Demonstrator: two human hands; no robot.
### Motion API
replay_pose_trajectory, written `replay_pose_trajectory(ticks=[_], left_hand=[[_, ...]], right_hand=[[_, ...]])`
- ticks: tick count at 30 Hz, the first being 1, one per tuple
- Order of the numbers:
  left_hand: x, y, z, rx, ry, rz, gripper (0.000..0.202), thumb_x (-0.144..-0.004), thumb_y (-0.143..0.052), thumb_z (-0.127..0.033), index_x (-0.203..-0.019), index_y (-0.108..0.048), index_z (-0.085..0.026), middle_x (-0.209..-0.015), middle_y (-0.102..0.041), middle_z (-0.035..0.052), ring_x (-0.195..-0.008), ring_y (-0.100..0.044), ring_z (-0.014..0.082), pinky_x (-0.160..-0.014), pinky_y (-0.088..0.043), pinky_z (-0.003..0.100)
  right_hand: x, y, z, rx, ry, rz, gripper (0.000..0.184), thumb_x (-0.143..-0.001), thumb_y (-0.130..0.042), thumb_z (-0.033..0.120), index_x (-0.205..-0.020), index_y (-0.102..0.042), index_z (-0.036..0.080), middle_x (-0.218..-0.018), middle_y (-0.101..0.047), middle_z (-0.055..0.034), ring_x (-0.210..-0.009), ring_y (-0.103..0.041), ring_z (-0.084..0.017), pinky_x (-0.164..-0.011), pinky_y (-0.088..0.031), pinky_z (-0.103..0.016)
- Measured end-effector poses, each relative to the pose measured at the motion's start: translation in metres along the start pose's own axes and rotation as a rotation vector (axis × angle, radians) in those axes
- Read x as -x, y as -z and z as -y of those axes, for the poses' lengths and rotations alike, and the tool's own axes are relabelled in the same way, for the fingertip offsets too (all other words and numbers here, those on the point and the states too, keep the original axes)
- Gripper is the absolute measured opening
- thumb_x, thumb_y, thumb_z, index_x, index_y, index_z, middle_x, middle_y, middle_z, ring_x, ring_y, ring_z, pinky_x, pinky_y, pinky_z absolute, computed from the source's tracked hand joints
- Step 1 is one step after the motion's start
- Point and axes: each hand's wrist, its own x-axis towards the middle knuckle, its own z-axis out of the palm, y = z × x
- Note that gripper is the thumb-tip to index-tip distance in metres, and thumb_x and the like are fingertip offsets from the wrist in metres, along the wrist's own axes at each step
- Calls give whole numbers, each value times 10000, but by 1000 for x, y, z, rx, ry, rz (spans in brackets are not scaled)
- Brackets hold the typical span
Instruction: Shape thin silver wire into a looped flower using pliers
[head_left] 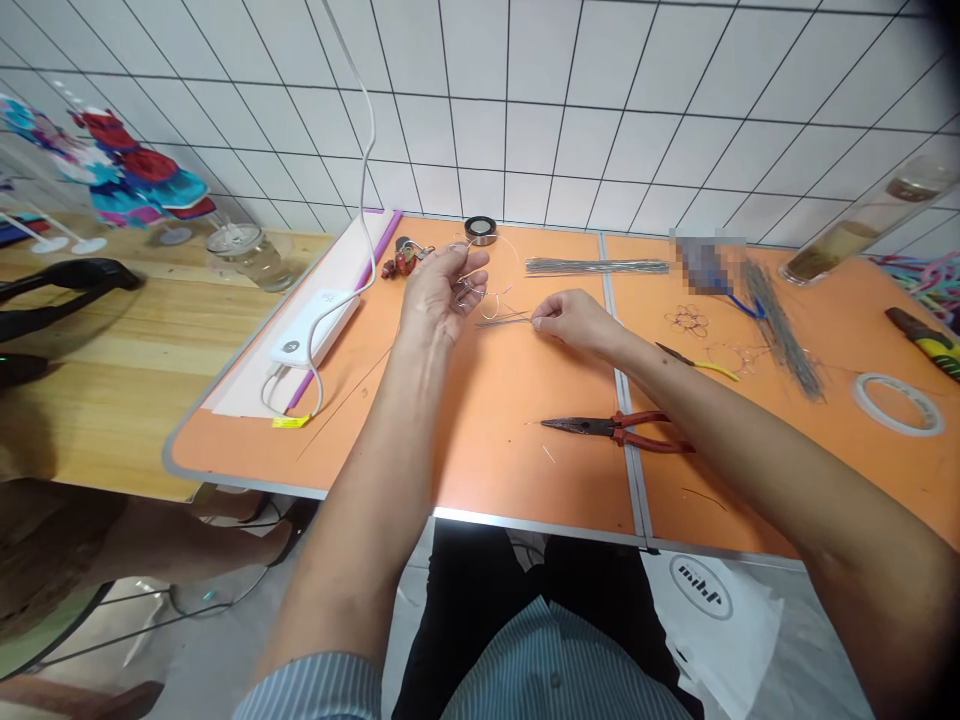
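Note:
My left hand (442, 295) is raised over the orange table mat (525, 480), its fingers shut on a thin looped wire piece (471, 292). My right hand (571, 322) pinches a few straight silver wires (504, 320) that point toward the left hand. Red-handled needle-nose pliers (604, 428) lie on the mat below my right wrist, touching neither hand. Beyond my hands lies a bundle of straight silver wires (596, 266).
A wire flower (686, 320), yellow-handled cutters (697, 364), a second wire bundle (780, 325) and a tape roll (898, 404) lie to the right. A dark ring (480, 230) sits at the back. A white power bank (304, 328) with cable lies left.

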Motion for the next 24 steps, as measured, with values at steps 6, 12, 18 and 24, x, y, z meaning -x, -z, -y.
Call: replay_pose_trajectory(ticks=[6, 12, 18, 24], left_hand=[[-3, 3, 1, -3, -30, 15, 173, -894, -838, -300, -957, -688, -243, -913, -844, 13, -660, -719, 116, -626, -572, 212], [-1, 1, 1, -22, -14, 8, 240, -874, -867, -360, -999, -700, -241, -940, -849, 27, -725, -761, 149, -600, -565, 209], [3, -2, 5, -64, 2, 70, 243, -826, -893, -331, -934, -698, -231, -924, -845, 31, -664, -731, 125, -582, -545, 212], [9, -8, 18, -140, 64, 147, 276, -794, -908, -296, -947, -695, -209, -837, -816, 23, -580, -694, 100, -521, -508, 192]], right_hand=[[-7, -9, 9, 121, 23, -4, 76, -797, -741, 101, -757, -769, 158, -782, -751, -27, -749, -630, -171, -666, -436, -281], [-1, -1, 8, -233, -106, 65, 151, -846, -798, 66, -798, -699, 170, -682, -673, -9, -580, -535, -112, -554, -430, -242], [23, 28, -3, -657, -188, 44, 229, -801, -900, 58, -930, -736, 152, -775, -735, -22, -593, -609, -84, -498, -490, -175], [59, 50, -6, -780, -180, 55, 280, -695, -952, 142, -856, -723, 166, -846, -785, -41, -623, -653, -83, -509, -529, -160]])
